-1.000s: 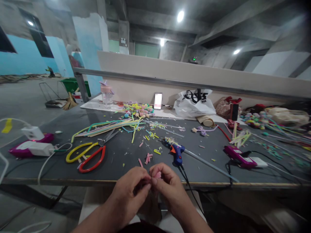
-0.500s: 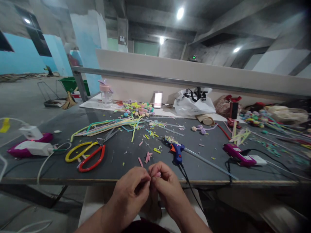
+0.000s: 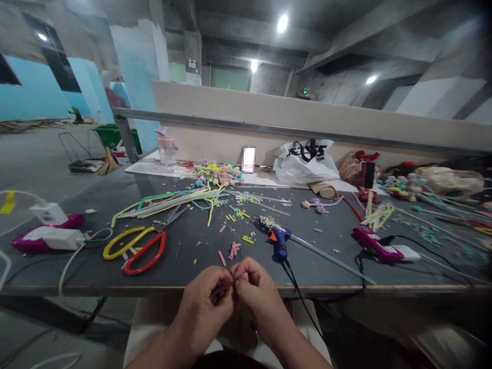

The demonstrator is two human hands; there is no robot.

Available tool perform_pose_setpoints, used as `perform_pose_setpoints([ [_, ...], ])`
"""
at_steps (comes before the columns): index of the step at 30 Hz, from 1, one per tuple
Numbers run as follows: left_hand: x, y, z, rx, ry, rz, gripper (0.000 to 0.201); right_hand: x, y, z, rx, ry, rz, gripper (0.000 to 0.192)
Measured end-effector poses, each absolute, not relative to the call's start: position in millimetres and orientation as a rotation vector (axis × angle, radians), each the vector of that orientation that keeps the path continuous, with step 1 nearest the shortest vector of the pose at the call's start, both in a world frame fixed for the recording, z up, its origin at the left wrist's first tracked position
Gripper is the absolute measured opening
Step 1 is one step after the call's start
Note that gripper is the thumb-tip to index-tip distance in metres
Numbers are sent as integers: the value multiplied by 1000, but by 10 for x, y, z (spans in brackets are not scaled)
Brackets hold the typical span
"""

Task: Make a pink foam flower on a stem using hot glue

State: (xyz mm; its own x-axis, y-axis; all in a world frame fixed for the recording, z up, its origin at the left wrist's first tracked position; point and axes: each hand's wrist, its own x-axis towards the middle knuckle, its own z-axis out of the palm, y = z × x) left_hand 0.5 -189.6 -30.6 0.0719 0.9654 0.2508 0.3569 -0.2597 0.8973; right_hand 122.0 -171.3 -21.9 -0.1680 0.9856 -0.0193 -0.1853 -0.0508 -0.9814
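Pink bit [image 3: 244, 275] is pinched in right hand [image 3: 257, 293] fingers; left hand [image 3: 205, 300] fingers curl, grip unclear; glue gun [image 3: 281, 245], scissors [image 3: 159, 226] lie on table [image 3: 326, 274].

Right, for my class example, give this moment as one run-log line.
left hand: curled, grip unclear | right hand: pinching small pink piece | table: pink strips ahead, glue gun right, scissors left

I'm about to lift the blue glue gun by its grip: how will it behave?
The glue gun may tug back, since its black cord trails over the edge of the table. The long translucent rod, apparently sticking out behind, could make it awkward to turn. Loose scraps crowding its front might drag along.
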Motion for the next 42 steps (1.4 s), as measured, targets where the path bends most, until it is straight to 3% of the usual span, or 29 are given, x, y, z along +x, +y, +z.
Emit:
perform_pose_setpoints([
  [2,-17,-1866,-238,1469,1222,1204,5,1252,-1707,-160,-928,-1181,1532,15],
  [5,-69,-1807,-119,1040,1024,1233,12,1332,-1687,-83,-742,-1198,1597,49],
  [7,-102,-1778,-72,838,892,1204,18,1377,-1673,-73,-711,-1205,1575,57],
  [20,-54,-1810,-190,625,706,926,17,1332,-1691,-29,-935,-1237,1575,27],
  [27,30,-1833,-201,974,903,1063,30,1352,-1685,-46,-998,-1211,1592,19],
  [35,-61,-1889,-295,1638,1178,1097,4,1331,-1682,-97,-979,-1141,1635,14],
  [42,-69,-1903,-294,2043,1338,1080,7,1308,-1686,-90,-1091,-1132,1645,8],
])
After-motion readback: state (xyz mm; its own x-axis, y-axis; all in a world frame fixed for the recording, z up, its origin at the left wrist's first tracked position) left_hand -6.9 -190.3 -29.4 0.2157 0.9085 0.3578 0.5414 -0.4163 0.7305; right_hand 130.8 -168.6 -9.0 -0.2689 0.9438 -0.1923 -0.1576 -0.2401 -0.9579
